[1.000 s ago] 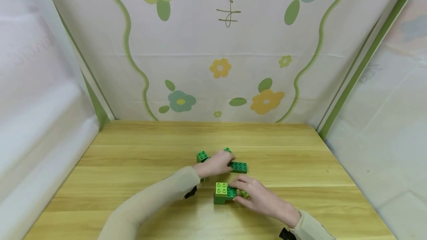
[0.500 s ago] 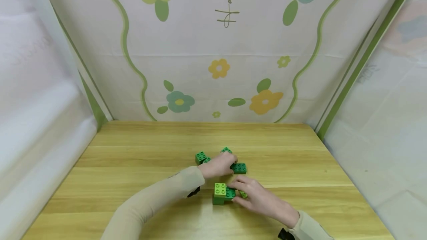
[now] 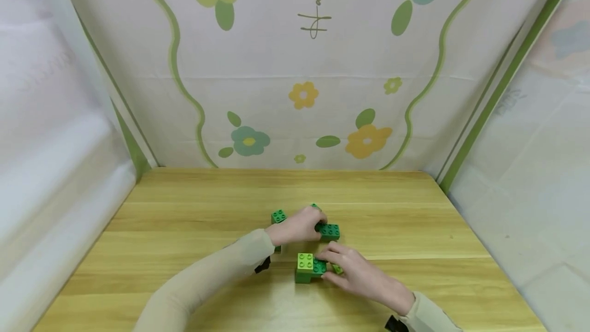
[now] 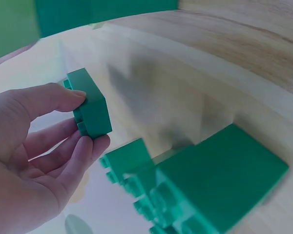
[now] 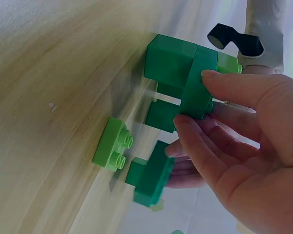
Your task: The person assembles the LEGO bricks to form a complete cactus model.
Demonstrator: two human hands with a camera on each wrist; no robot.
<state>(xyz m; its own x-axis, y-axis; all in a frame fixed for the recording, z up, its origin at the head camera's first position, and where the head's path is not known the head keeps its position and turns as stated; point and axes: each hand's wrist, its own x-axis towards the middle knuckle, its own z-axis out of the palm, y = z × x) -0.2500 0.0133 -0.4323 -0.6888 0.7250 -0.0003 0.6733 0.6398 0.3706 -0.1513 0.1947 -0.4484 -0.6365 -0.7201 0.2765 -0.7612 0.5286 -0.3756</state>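
Note:
My left hand (image 3: 298, 227) pinches a dark green toy building brick (image 4: 95, 109) between thumb and fingers. In the head view that brick shows to the right of the fingertips, above the table. With thumb and fingers, my right hand (image 3: 357, 269) grips a dark green brick (image 5: 198, 85) that belongs to a small joined stack. A light green brick (image 3: 305, 261) tops the stack's left end, above a green base block (image 3: 302, 276). Beside the right fingers lies a loose light green brick (image 5: 110, 144), partly hidden in the head view.
Behind the left hand stand a green brick (image 3: 278, 215) and another green brick (image 3: 315, 206), mostly covered by the fingers. More dark green bricks (image 4: 224, 175) appear below the left hand in its wrist view. Printed cloth walls (image 3: 258, 101) enclose the wooden table (image 3: 392, 209).
My left hand has shifted slightly right and then back left with its brick, covering more of the green bricks behind it. The right hand keeps its grip on the stack in place.

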